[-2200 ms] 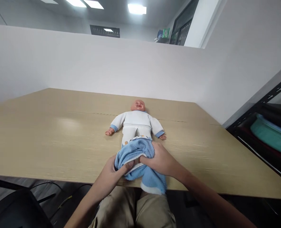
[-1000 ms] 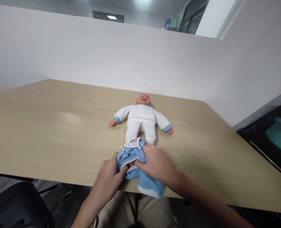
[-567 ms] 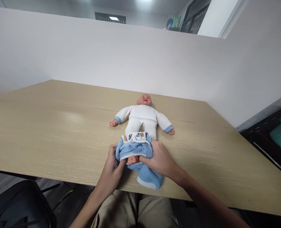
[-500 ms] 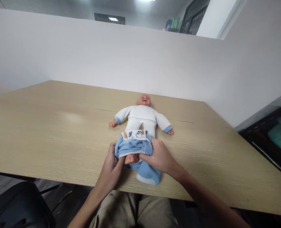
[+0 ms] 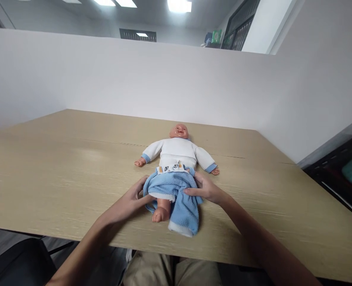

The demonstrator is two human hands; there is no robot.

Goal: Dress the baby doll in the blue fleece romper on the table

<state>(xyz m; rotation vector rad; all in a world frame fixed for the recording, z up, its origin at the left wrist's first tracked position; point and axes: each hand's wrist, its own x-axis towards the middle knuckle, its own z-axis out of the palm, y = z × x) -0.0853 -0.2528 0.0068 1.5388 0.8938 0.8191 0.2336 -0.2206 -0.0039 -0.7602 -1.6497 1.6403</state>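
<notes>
A baby doll (image 5: 177,148) in a white top with blue cuffs lies on its back on the wooden table (image 5: 59,174), head away from me. Fluffy light-blue trousers (image 5: 178,192) with a white patterned waistband cover its hips. One bare foot (image 5: 159,213) sticks out of the left trouser leg; the other trouser leg hangs limp over the doll's second leg. My left hand (image 5: 132,198) grips the trousers at the doll's left side. My right hand (image 5: 205,187) pinches the fabric at the right hip.
A white partition wall (image 5: 134,79) runs along the table's far edge. A dark metal shelf (image 5: 339,174) with a teal object stands at the right. My knees in beige trousers (image 5: 170,274) show below the near table edge. A dark chair (image 5: 18,266) sits lower left.
The blue trousers have been pulled up from the doll's shins to its waist. A bare foot has come out of the left trouser leg. Both hands moved farther up the doll.
</notes>
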